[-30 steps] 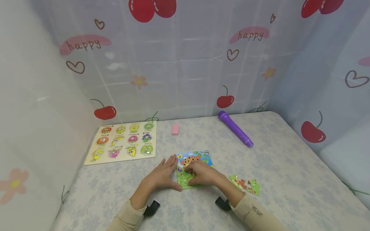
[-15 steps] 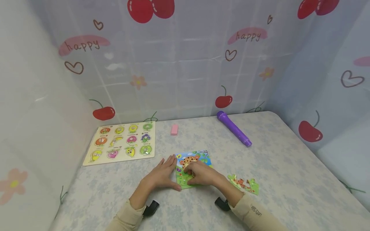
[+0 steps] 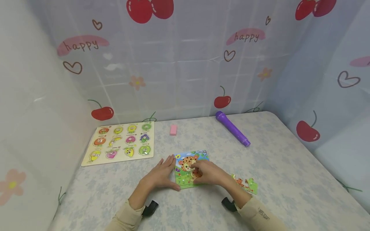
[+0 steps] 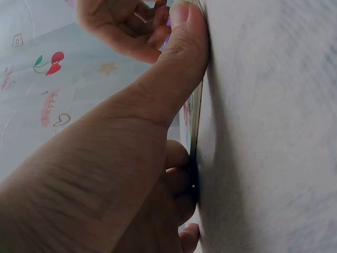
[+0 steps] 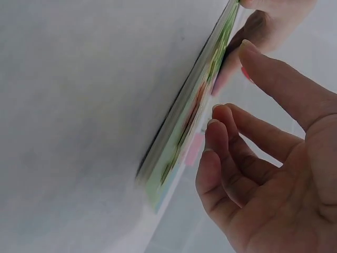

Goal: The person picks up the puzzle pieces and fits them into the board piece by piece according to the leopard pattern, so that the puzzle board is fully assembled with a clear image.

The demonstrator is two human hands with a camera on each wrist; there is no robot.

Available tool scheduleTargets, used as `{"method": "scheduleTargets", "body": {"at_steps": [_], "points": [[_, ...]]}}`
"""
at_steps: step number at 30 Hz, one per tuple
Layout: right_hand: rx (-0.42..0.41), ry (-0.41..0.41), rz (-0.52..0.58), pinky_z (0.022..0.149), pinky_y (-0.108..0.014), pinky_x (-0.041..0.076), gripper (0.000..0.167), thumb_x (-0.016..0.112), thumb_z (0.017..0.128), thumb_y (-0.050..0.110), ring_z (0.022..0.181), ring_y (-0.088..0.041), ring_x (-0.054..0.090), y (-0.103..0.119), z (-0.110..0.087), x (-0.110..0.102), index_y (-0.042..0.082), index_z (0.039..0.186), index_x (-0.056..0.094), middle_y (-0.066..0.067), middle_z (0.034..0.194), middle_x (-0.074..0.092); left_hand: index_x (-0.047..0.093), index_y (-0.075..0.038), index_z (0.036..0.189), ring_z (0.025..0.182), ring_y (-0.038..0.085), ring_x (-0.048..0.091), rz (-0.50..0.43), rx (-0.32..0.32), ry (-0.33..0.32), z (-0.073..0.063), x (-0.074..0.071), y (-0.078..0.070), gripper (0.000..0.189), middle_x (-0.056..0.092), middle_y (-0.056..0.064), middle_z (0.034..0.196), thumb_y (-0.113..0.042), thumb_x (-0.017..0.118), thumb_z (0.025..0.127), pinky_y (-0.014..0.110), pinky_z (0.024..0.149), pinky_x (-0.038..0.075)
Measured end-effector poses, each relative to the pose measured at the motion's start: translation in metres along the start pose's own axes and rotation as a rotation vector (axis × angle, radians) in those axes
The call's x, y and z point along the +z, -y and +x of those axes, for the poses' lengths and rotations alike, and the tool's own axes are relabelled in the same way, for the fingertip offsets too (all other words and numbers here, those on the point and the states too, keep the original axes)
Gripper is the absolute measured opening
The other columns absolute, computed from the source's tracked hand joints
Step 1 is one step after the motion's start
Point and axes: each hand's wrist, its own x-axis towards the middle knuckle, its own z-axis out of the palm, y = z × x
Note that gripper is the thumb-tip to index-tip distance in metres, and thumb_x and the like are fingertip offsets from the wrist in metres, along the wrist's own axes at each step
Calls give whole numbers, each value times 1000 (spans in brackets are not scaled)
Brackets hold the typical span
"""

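Observation:
A small jigsaw board [image 3: 183, 182] with a spotted cartoon animal on a green and blue scene lies on the table in the head view. My left hand [image 3: 161, 175] rests along its left side, fingers extended and thumb at the lower corner. In the left wrist view, the thumb [image 4: 184, 39] touches the board's edge. Over the board's right half hovers my right hand [image 3: 212, 173], covering part of the picture. The right wrist view shows its bent fingers [image 5: 213, 142] and thumb apart, nothing between them, just off the board. Several joined jigsaw pieces [image 3: 252, 186] lie to the right.
A wooden fruit peg puzzle [image 3: 119, 141] lies at the back left. Near the back sits a pink block [image 3: 173, 130], and a purple toy microphone [image 3: 232, 129] lies at the back right. Printed curtains [image 3: 185, 73] stand behind and at both sides of the table.
My right hand has drawn back slightly to the right, and its fingers have loosened. More of the animal's body shows on the board. My left hand stays at the board's side.

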Motion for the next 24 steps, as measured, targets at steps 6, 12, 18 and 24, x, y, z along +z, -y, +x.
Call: {"method": "scheduleTargets", "body": {"at_steps": [6,12,18,24], "points": [[98,-46,42,57,-23,39,71,84,74,22,68,-10,45,-13,-21,-10,7,136,53,-2,98,63,17,0,155,153,27,9,10,-4,10,0,0,1,126,9,14,165,-67,76,66,51,125,10],[222,-75,62,57,-25,40,72,87,71,21,71,-13,47,-29,-42,-24,9,134,54,-1,99,61,16,0,155,154,26,8,3,-6,17,0,1,1,127,8,13,165,-67,77,66,51,126,9],[319,-83,32,62,-27,41,70,88,69,22,76,-14,48,-43,-59,-29,9,131,57,-1,96,60,17,-1,155,154,26,8,-10,-12,4,0,2,2,127,8,13,165,-67,77,65,50,126,9],[342,-88,0,63,-27,41,70,89,67,22,75,-12,48,-53,-77,-28,8,128,58,-1,95,61,16,0,155,154,26,7,-5,-6,6,1,2,1,128,8,13,165,-68,77,65,50,126,9]]}}
